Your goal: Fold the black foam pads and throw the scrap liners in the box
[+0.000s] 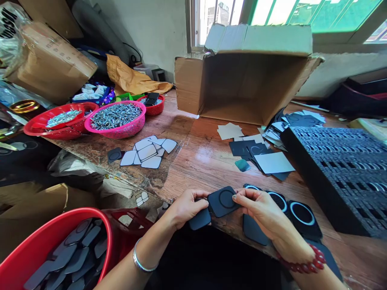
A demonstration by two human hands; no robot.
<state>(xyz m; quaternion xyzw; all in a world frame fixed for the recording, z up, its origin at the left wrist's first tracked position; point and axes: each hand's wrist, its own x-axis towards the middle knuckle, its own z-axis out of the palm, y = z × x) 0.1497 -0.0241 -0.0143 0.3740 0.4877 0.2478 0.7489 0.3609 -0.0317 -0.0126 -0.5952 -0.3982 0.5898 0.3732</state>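
Above the table's front edge, my left hand (190,207) grips a black folding two-panel pad (222,204) by its lower-left panel, thumb on top. A dark circle outline marks the upper panel, which tilts towards me. My right hand (262,207) is closed at that panel's right edge, thumb and fingertips pinching there. Whether they hold the panel itself or a thin sheet on it, I cannot tell. Just behind and beside my right hand lie several opened black pads, one with a white ring (302,213); the hand partly covers them.
A black foam tray (326,193) with slots holding rings stands at right. White and black sheets (273,162) lie behind my right hand. White-faced square pieces (147,152) are piled left. Beyond are a pink basket of metal parts (116,119) and an open carton (189,86). A red bucket (106,225) holds black pads.
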